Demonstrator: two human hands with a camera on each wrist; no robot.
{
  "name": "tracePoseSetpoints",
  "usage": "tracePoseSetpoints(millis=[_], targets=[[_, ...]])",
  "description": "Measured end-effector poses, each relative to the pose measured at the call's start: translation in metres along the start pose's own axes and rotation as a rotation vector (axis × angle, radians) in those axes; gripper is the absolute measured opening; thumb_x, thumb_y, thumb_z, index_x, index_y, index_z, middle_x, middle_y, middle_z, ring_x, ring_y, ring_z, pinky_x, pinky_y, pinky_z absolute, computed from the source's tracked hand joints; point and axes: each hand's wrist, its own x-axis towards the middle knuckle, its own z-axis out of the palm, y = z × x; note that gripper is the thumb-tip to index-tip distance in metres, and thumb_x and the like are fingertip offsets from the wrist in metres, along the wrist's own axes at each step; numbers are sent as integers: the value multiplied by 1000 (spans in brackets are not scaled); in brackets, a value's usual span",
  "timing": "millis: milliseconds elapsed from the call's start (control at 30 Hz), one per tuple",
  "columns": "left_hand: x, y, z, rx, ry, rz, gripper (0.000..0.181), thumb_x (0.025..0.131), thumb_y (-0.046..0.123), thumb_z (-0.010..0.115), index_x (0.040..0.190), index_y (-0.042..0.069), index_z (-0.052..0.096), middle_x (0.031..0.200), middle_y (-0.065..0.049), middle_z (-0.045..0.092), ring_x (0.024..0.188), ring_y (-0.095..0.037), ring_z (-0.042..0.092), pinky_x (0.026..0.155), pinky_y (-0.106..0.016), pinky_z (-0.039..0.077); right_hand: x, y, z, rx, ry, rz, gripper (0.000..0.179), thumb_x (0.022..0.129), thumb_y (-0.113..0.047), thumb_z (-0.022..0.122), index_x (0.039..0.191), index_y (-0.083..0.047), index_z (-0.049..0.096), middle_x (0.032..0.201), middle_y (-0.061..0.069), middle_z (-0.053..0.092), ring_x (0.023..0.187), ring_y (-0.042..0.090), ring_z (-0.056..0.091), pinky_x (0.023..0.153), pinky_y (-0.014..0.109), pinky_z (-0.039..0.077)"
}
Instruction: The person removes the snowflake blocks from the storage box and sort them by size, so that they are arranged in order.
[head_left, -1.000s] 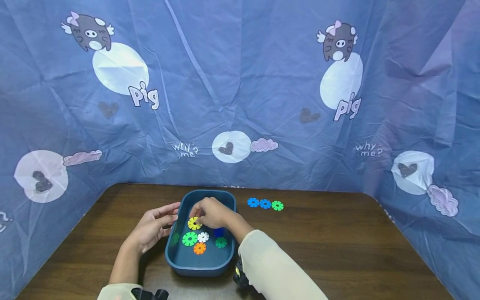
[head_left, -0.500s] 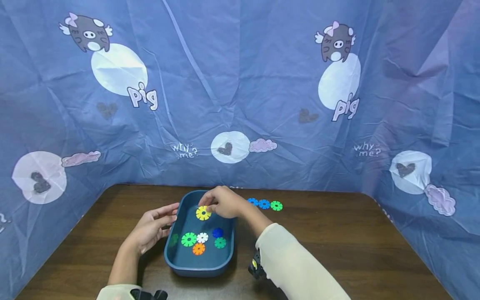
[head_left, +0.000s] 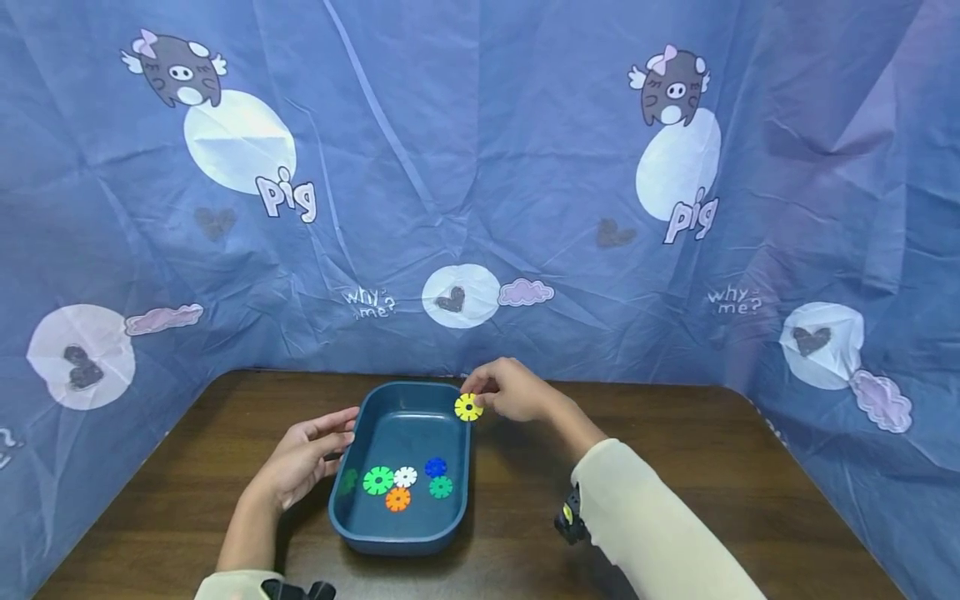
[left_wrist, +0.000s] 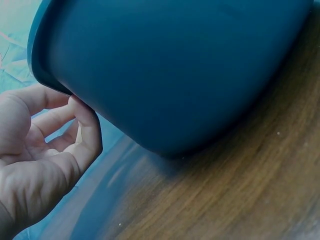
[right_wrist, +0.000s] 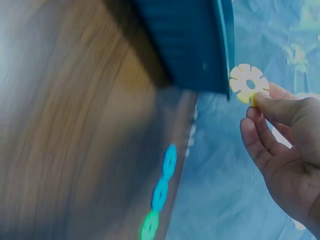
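A yellow flower-shaped plastic disc with notched edges [head_left: 468,407] is pinched between the thumb and fingers of my right hand [head_left: 513,390], over the right rim of the dark blue tray [head_left: 397,537]. In the right wrist view the same yellow disc [right_wrist: 245,80] stands out past my fingertips. My left hand [head_left: 303,458] touches the outside of the tray's left wall with loosely bent fingers. Inside the tray lie a green disc [head_left: 378,480], a white disc [head_left: 405,477], an orange disc [head_left: 398,499], a dark blue disc [head_left: 435,467] and a teal-green disc [head_left: 441,487].
Behind my right hand, the row of two blue discs and a green one is hidden in the head view; the right wrist view shows a blue disc [right_wrist: 160,195] and the green disc [right_wrist: 149,225]. A blue printed cloth [head_left: 480,167] hangs behind the wooden table [head_left: 675,500].
My right hand has lifted the yellow disc from inside the tray and carried it right to the rim. It now covers the disc row. My left hand has stayed at the tray's side.
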Motion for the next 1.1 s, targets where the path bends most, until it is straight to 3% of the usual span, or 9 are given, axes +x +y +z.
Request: tracePoseSetpoints(millis=[367, 600, 933, 1100], targets=[[-1, 0, -1, -19, 4, -4, 63, 100, 9, 65, 154, -4, 38, 130, -10, 58, 108, -13, 64, 88, -36, 58, -33, 51, -32, -35, 30, 63, 14, 96, -2, 69, 107, -6, 76, 94, -1, 73, 85, 10, 66, 78, 31, 55], [-1, 0, -1, -16, 13, -4, 62, 100, 9, 65, 154, -4, 39, 129, -10, 59, 108, -13, 64, 88, -36, 58, -55, 88, -42, -2, 94, 120, 16, 93, 3, 68, 107, -1, 75, 92, 5, 72, 84, 16, 66, 73, 30, 54], [0, 0, -1, -23, 9, -4, 62, 100, 9, 64, 154, -4, 39, 129, -10, 59, 107, -13, 64, 88, -37, 58, -79, 127, -38, 117, 228, 209, 17, 90, 9, 65, 106, 9, 71, 87, 14, 70, 79, 22, 66, 66, 28, 53], [0, -1, -1, -25, 4, -1, 61, 100, 9, 64, 154, -4, 39, 131, -12, 58, 108, -14, 64, 88, -38, 58, -90, 139, -28, 208, 287, 268, 19, 92, 10, 64, 109, 12, 69, 89, 18, 71, 79, 29, 69, 67, 34, 57]])
